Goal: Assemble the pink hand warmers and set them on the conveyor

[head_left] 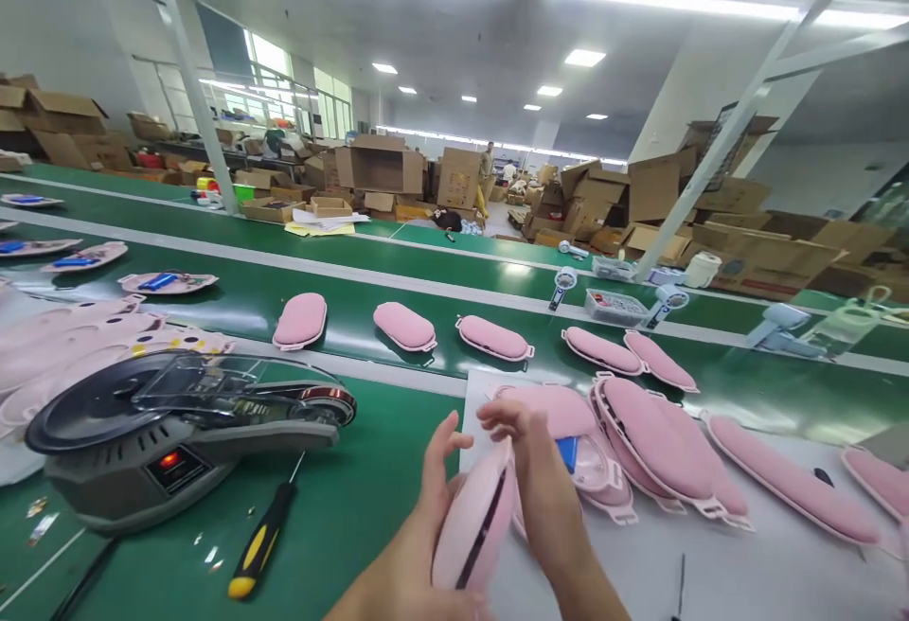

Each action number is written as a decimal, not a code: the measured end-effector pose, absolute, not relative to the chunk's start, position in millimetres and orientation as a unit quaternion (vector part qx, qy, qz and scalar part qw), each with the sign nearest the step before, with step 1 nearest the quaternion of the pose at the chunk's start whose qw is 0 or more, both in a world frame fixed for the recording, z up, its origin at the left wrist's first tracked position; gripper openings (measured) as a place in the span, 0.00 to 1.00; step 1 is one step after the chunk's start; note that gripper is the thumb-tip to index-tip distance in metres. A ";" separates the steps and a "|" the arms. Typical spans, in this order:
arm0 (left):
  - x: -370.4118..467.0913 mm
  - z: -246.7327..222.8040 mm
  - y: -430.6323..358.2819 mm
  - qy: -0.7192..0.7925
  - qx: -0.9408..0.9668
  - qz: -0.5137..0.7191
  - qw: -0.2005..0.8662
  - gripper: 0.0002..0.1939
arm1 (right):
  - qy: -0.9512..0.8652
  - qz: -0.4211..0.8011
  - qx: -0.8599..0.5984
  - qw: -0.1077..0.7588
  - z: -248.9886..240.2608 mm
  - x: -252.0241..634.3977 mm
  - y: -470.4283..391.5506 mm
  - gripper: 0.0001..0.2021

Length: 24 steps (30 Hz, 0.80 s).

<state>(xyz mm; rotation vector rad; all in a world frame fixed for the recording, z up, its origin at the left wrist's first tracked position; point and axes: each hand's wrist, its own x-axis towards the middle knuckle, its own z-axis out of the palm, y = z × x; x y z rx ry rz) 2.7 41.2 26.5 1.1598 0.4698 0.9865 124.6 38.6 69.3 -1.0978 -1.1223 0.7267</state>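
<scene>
A pink padded oval shell [474, 528] stands on edge between my two hands, with a dark gap running along its seam. My left hand [416, 541] is closed round its left side and lower end, with the fingertips raised near the top. My right hand [543, 479] presses against the right side and upper end, its fingers curled over the tip. Just right of it lies an opened pink shell with a blue battery pack [566, 453]. Beside that, several pink padded shells [657, 436] are piled on a white sheet [639, 564].
A tape dispenser [185, 441] stands at left, with a yellow-black screwdriver [262, 541] beside it. Single pink shells [404, 326] sit along the green conveyor [355, 290]. Handheld fans [564, 287] and a clear tub [614, 307] are at right. Cardboard boxes [380, 169] fill the background.
</scene>
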 end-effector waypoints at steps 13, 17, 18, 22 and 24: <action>32.3 50.3 6.0 0.253 0.381 0.452 0.766 0.29 | -0.434 0.451 -0.407 0.665 78.9 112.9 13.9 0.25; 18.4 68.0 24.3 0.270 0.508 0.297 0.762 0.31 | -0.326 0.398 -0.494 0.701 62.2 140.7 35.3 0.25; 9.8 69.0 25.4 0.285 0.583 0.253 0.718 0.32 | -0.296 0.374 -0.519 0.710 56.9 148.6 35.8 0.24; -24.7 57.9 21.0 0.340 0.747 0.222 0.526 0.26 | -0.241 0.294 -0.603 0.701 32.6 169.8 8.5 0.21; -34.2 50.8 20.0 0.360 0.773 0.219 0.474 0.20 | -0.357 0.224 -0.632 0.650 21.3 171.5 -15.3 0.13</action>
